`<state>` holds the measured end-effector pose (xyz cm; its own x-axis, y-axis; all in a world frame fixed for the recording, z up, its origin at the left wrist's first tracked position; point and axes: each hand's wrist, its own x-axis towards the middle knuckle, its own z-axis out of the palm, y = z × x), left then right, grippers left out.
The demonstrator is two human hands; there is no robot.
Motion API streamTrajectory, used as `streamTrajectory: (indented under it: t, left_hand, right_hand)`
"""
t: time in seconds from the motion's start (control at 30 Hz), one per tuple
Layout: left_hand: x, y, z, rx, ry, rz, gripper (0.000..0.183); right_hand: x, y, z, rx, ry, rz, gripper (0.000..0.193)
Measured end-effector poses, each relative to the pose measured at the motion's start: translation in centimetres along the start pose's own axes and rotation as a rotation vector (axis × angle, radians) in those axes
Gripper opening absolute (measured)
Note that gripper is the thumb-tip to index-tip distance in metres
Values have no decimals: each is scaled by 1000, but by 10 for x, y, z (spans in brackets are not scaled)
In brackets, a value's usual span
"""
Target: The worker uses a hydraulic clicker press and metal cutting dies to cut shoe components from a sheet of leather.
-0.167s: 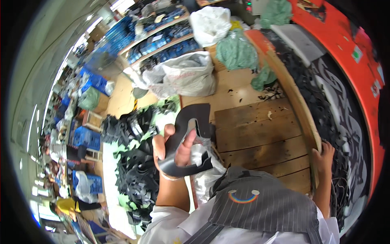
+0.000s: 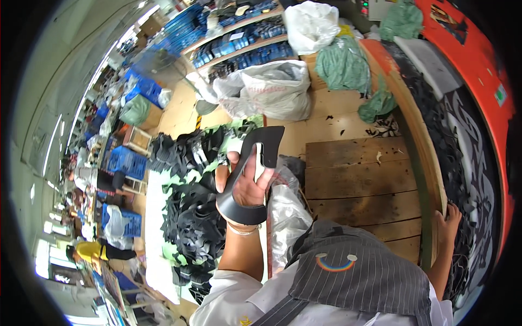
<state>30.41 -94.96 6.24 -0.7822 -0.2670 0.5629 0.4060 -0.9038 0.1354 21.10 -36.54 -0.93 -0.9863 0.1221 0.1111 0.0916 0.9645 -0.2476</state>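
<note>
My left hand [image 2: 250, 191], palm up, holds a black curved piece of sheet material [image 2: 270, 138], like a cut shoe upper part. The piece has a slot and an open middle; fingers and palm show through it, and its lower band lies across my wrist. Left of that hand, a heap of black cut pieces [image 2: 193, 217] covers a pale green and white tabletop [image 2: 156, 212]. Far to the right, my right hand [image 2: 448, 224] rests over the upper edge of a long wooden board [image 2: 418, 141], fingers bent round it.
Beyond the board lie black scraps [image 2: 429, 127] and a red-orange machine [image 2: 462, 46]. A plank platform [image 2: 353, 179] is in front of me. White sacks [image 2: 277, 89] and green bags [image 2: 342, 62] stand ahead, near shelves of blue items [image 2: 239, 46]. Two people work far left.
The black piece has turned in my left hand, showing more of the palm through its opening. The whole view has shifted, moving the surroundings rightward. My right hand stays on the board.
</note>
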Motion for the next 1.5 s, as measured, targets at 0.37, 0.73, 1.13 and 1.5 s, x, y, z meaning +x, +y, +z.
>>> streamTrajectory:
  t: [0.37, 0.73, 1.13, 1.5]
  left_hand:
    - [-64, 54, -7, 438, 405, 333, 7]
    - [-73, 85, 10, -190, 189, 419, 36]
    - [-156, 238, -6, 1238, 937, 553, 45]
    - [-27, 50, -221, 2016, 521, -380, 40]
  right_hand:
    - [5, 12, 3, -97, -71, 38, 55]
    - [18, 34, 5, -146, -17, -68, 50]
    - [8, 47, -9, -78, -99, -134, 52]
    - [47, -97, 43, 144, -209, -194, 54]
